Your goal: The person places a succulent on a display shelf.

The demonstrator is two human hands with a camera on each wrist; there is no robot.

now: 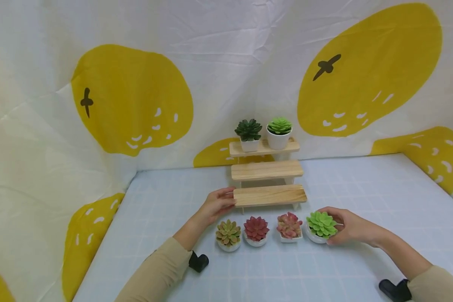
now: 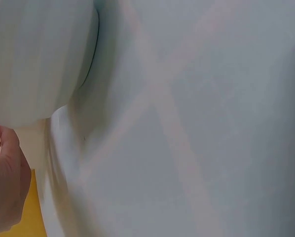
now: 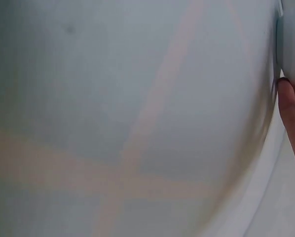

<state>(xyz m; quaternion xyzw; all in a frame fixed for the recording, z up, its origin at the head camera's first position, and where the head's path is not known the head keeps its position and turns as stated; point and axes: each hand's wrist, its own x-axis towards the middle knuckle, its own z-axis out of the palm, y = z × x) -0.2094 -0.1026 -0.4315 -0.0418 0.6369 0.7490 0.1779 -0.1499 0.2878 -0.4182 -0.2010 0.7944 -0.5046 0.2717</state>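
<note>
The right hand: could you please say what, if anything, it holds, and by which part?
The right hand holds a bright green succulent by its white pot.

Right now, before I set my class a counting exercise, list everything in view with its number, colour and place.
Stand: 1, pale wood shelves, on the table
Upper succulents: 2, dark green and bright green, left to right on the top shelf
Front succulents: 4, yellow-green, dark red, pink-red, bright green, left to right before the stand
Pots: 6, white, one under each succulent
Table: 1, pale blue with faint lines, below everything
Backdrop: 1, white with yellow shapes, behind and beside the table
Wrist pieces: 2, black, beside the cuffs
Sleeves: 2, beige, both arms
Left hand: 1, bare, gripping the lowest shelf's left end
Right hand: 1, bare, holding the rightmost front pot
</note>
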